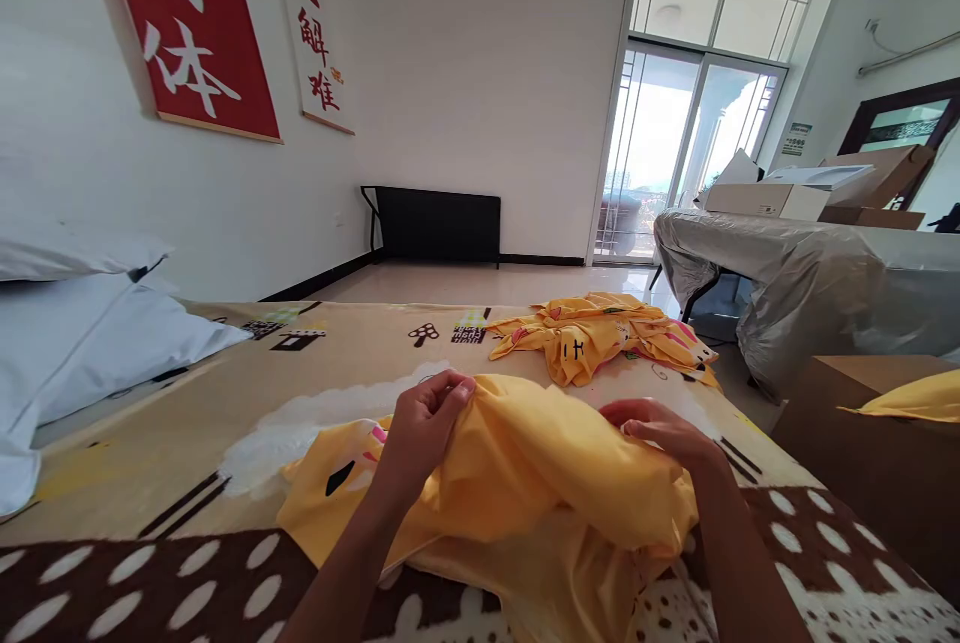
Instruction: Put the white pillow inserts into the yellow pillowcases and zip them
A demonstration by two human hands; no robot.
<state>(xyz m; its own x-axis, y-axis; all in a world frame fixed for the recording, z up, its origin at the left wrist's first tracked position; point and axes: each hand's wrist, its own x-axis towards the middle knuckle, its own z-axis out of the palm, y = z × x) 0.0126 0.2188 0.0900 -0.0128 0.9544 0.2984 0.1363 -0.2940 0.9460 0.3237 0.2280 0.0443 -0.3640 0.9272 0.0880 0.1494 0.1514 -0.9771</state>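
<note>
A yellow printed cloth [525,483], like a pillowcase, lies bunched on the bed in front of me. My left hand [424,423] pinches its upper left fold between fingers and thumb. My right hand [664,433] grips the cloth's upper right edge, fingers curled over it. A second crumpled yellow cloth [600,333] with a cartoon print lies farther back on the bed, apart from both hands.
The bed [187,423] has a beige and brown patterned cover. White pillows [90,333] are stacked at the left. A cardboard box [877,443] with yellow fabric stands at the right, behind it a plastic-covered table [810,273] bearing boxes.
</note>
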